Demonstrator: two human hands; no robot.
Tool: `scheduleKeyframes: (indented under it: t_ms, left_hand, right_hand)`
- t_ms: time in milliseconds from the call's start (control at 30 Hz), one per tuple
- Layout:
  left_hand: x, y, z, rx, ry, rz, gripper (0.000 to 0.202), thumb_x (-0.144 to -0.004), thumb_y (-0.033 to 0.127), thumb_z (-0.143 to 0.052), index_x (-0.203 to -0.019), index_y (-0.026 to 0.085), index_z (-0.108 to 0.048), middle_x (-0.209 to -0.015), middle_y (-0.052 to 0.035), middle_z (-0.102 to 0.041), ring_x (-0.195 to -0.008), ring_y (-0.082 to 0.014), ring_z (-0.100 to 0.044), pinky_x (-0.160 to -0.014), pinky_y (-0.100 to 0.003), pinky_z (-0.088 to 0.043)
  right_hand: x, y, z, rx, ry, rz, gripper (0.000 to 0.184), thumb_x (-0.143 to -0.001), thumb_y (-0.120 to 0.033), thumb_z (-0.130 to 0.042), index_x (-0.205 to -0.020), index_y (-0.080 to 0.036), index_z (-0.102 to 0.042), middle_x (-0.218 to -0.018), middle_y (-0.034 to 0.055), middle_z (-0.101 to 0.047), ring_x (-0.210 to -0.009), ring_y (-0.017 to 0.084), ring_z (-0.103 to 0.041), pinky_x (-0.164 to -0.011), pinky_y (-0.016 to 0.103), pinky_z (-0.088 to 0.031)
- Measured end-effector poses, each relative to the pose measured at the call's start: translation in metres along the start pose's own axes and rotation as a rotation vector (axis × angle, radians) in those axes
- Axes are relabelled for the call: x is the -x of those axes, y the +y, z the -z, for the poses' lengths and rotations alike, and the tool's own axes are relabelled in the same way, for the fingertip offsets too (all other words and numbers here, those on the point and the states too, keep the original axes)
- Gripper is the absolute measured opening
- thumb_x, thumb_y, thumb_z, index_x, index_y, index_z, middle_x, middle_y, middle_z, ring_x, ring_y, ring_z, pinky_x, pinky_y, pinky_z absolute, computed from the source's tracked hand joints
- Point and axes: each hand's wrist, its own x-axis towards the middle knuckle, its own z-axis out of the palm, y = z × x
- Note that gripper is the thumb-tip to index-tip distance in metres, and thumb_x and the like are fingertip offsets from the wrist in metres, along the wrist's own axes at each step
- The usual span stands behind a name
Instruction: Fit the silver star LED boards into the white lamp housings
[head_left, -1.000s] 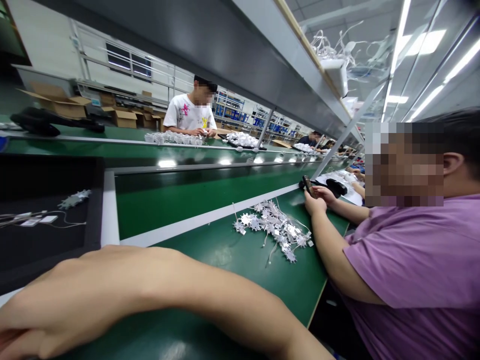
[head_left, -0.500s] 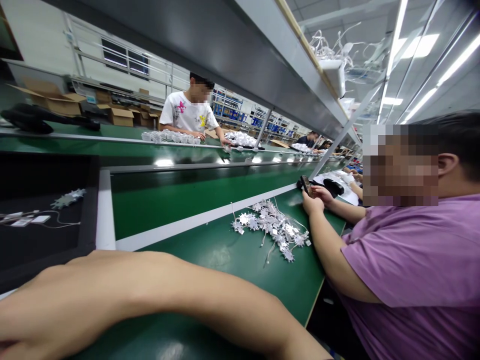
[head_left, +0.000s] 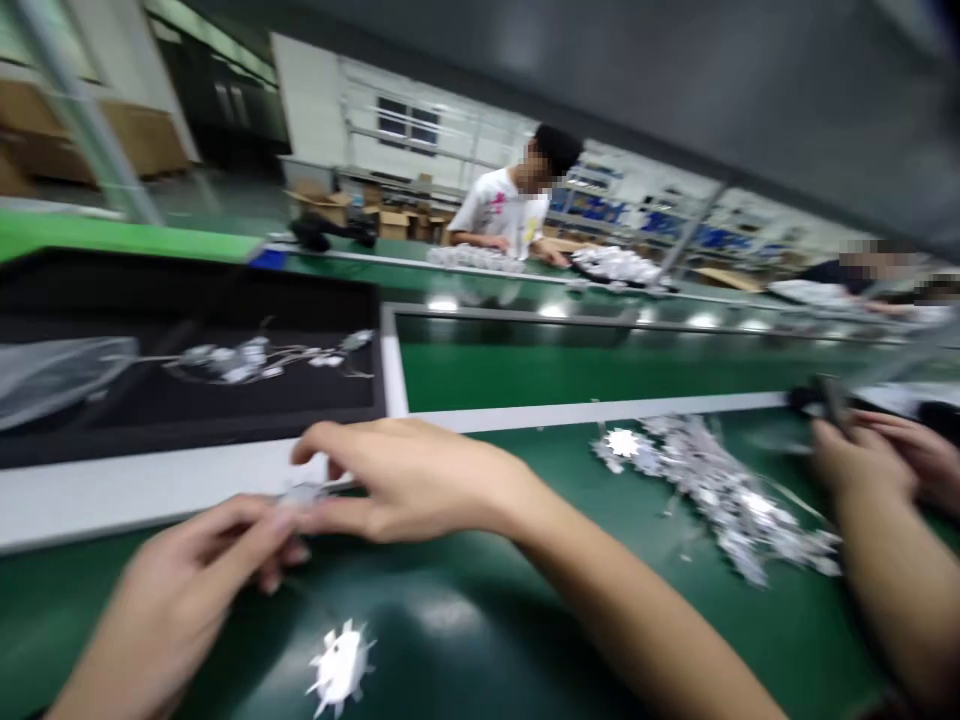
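Note:
My left hand point(head_left: 187, 585) and my right hand point(head_left: 397, 480) meet over the green table point(head_left: 487, 620), both pinching a small silver piece point(head_left: 304, 493) between their fingertips. A white snowflake-shaped light point(head_left: 341, 665) lies on the table just below my hands. The whole view is blurred by motion, so the pinched piece cannot be made out in detail.
A pile of silver snowflake lights point(head_left: 720, 495) lies to the right, beside a co-worker's hands point(head_left: 870, 465) holding a phone. A black belt point(head_left: 187, 390) at the left carries more lights and a clear bag. A person in a white shirt point(head_left: 502, 215) works across the line.
The view has swung left and down. My forearm no longer fills the foreground; both hands now show, pinching a small piece. The co-worker in purple has left the view except for the hands.

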Motion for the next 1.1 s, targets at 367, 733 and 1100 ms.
scheduleKeyframes:
  t_ms: [367,733,1100]
  left_hand:
    - [0.007,0.004,0.003,0.441,-0.123,0.106,0.043,-0.077,0.058,-0.073,-0.072,0.015,-0.066,-0.063,-0.0041,-0.066,-0.054,-0.0122,-0.057,-0.051,-0.021,-0.045]
    - [0.006,0.002,0.003,0.76,-0.116,0.202,0.038,-0.07,0.047,-0.085,-0.081,0.014,-0.067,-0.077,0.0008,-0.057,-0.055,-0.0056,-0.05,-0.04,-0.014,-0.036]
    - [0.006,0.001,0.001,0.764,-0.112,0.186,0.04,-0.069,0.047,-0.086,-0.077,0.013,-0.066,-0.07,0.0006,-0.058,-0.052,-0.0059,-0.05,-0.043,-0.015,-0.041]
  right_hand:
    - [-0.011,0.005,-0.019,0.171,0.038,0.012,0.04,-0.091,-0.032,-0.068,-0.127,-0.016,-0.06,-0.112,0.0103,-0.073,-0.095,0.027,-0.071,-0.074,0.034,-0.049]
    - [-0.06,0.066,-0.031,0.188,0.288,-0.148,0.044,-0.104,-0.044,-0.041,-0.129,-0.019,-0.067,-0.147,0.0125,-0.054,-0.141,0.028,-0.044,-0.119,0.046,-0.03]
    - [-0.079,0.093,-0.039,0.155,0.369,-0.144,0.041,-0.102,-0.03,-0.035,-0.101,-0.016,-0.074,-0.124,0.0118,-0.07,-0.126,0.03,-0.057,-0.118,0.056,-0.025]
